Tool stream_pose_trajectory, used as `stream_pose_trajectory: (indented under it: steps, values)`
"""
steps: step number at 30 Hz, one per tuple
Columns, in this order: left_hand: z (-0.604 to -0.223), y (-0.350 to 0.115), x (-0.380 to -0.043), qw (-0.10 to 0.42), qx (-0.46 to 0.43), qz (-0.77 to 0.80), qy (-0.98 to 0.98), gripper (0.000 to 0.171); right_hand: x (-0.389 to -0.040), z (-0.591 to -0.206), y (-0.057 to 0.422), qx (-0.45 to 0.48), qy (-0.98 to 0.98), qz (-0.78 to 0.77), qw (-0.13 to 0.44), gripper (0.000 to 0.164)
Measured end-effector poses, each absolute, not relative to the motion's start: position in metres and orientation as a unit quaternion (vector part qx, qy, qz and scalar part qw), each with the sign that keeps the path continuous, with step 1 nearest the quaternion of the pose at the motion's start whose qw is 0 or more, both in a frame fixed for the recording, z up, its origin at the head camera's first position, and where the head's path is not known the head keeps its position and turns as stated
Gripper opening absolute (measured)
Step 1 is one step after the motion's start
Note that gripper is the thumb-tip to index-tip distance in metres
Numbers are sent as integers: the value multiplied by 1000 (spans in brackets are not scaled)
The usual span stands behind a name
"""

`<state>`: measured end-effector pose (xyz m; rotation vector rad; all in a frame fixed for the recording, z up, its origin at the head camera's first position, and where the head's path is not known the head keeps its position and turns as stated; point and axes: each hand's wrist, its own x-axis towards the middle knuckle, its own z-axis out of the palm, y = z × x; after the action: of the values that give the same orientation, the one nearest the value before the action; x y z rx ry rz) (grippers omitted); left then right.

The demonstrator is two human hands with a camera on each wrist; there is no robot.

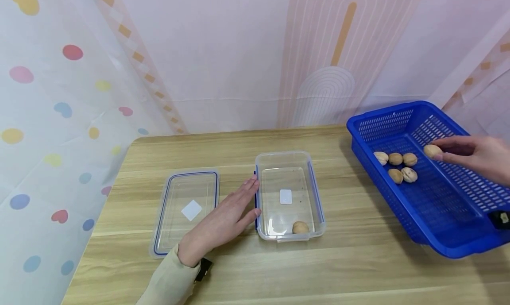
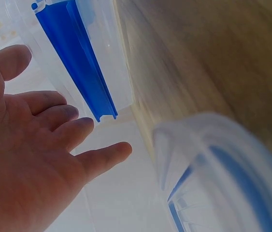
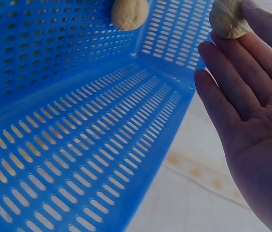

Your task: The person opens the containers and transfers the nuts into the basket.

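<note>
My right hand (image 1: 476, 154) pinches a walnut (image 1: 432, 152) between thumb and fingers, above the blue plastic basket (image 1: 392, 198). That held walnut (image 3: 227, 19) also shows at the top of the right wrist view. Several more walnuts (image 1: 409, 175) lie grouped on the basket's floor, toward its left side. At the table's middle stands a clear plastic box (image 1: 279, 181) without its lid, a single walnut (image 1: 300, 227) in its near right corner. Against the box's left side, by a blue clip (image 2: 75, 58), my left hand (image 1: 223, 218) rests with its fingers extended.
A clear lid (image 1: 179, 225) with a blue seal lies on the wooden table (image 1: 342, 274), left of the box and partly behind the left hand. White labels mark the lid and the box. Behind the table hangs a patterned cloth (image 1: 223, 52).
</note>
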<state>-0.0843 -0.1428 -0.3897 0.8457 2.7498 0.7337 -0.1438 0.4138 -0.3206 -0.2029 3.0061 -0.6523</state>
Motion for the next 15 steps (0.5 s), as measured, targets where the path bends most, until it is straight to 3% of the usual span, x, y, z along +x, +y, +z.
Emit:
stream_pose_trajectory:
  steps: [15]
  values:
    - [-390,-143,-83,90,282,246,923,70,-165,-344,432,-59,967,-200,148,47]
